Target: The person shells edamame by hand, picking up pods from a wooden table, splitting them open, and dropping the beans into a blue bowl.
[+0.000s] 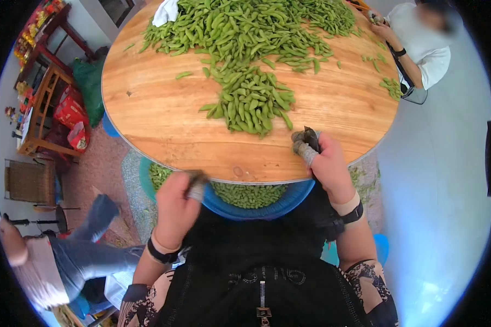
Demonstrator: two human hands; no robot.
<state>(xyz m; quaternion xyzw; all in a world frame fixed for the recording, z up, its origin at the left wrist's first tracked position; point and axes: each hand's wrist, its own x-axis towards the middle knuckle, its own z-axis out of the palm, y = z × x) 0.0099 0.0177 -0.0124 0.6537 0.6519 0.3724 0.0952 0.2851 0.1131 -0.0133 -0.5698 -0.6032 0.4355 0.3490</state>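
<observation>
A large heap of green bean pods (251, 98) covers the far part of the round wooden table (163, 114) and narrows toward the near edge. My right hand (327, 161) is over the table's near right edge, with wrapped fingers curled in around a small dark thing I cannot make out. My left hand (180, 199) is curled just off the near left edge, its wrapped fingertips blurred; what it holds, if anything, is hidden. Below the edge, between my hands, a blue basin (251, 212) holds many pale green pieces.
A person in a white shirt (433, 60) sits at the table's right side. Another person's jeans (103, 259) show at the lower left. A green tub (145, 177), a wicker chair (28, 182) and red bags (71, 109) are on the left. A white cloth (166, 12) lies on the table.
</observation>
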